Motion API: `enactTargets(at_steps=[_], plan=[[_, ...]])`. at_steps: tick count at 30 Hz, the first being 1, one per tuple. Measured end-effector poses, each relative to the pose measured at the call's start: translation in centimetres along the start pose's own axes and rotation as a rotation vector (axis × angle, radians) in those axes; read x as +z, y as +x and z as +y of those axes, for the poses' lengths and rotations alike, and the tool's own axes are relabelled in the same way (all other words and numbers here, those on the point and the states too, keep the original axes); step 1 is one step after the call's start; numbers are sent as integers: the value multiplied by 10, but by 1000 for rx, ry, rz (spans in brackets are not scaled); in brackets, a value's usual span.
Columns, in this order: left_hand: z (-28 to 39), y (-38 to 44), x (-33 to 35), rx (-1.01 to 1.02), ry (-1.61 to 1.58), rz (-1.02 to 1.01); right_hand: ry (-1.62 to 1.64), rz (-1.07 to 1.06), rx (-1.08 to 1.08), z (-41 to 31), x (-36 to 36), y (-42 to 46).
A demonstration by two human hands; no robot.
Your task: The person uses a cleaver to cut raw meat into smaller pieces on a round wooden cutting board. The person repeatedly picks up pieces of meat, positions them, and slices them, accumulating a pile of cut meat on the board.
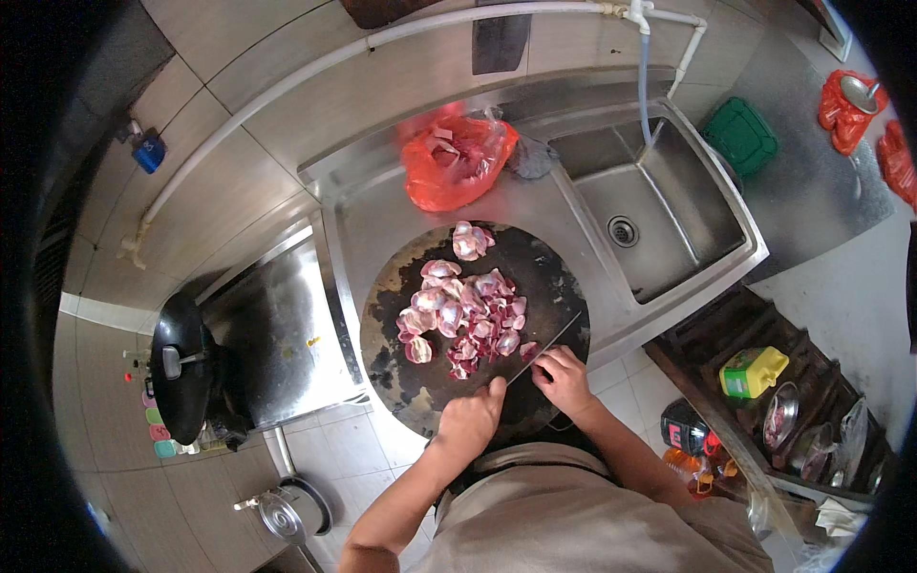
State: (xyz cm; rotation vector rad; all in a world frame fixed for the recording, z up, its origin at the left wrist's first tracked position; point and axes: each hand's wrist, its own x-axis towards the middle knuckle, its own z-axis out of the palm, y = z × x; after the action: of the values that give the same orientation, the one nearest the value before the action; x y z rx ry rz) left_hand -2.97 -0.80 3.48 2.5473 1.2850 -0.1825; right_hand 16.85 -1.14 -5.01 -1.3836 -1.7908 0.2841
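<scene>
My left hand (469, 419) grips the handle of a kitchen knife (551, 342), whose thin blade slants up and right over a round, dark-stained chopping board (401, 390). Close against the near side of the blade, my right hand (562, 378) rests with curled fingers; whether it pinches something is hidden. A small dark red piece of meat (529, 350) lies just across the blade from those fingers. Raw gizzards, apparently poultry (450, 315), whole and cut, are heaped on the middle of the board. A separate clump of gizzards (471, 241) sits near its far edge.
Behind the board stands a red plastic bag (458, 161) on the steel counter (372, 208). A steel sink (673, 208) with a hose is at right. A black wok (179, 369) is at left. Bowls (781, 415) and a yellow-green container (752, 372) stand on a dark rack at right.
</scene>
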Motion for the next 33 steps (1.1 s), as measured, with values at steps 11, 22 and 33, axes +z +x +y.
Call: enactTargets(at_steps=[11,22,33], plan=[[-5,0,17,-9,-52,88,-22,-35,2,-1,1,-1],[1,-58,-21,-77,-109,73,13,9,-27,2,2,-5],[8,-68,-36,-95,-94,-28,24,-6,-31,0,0,-3]])
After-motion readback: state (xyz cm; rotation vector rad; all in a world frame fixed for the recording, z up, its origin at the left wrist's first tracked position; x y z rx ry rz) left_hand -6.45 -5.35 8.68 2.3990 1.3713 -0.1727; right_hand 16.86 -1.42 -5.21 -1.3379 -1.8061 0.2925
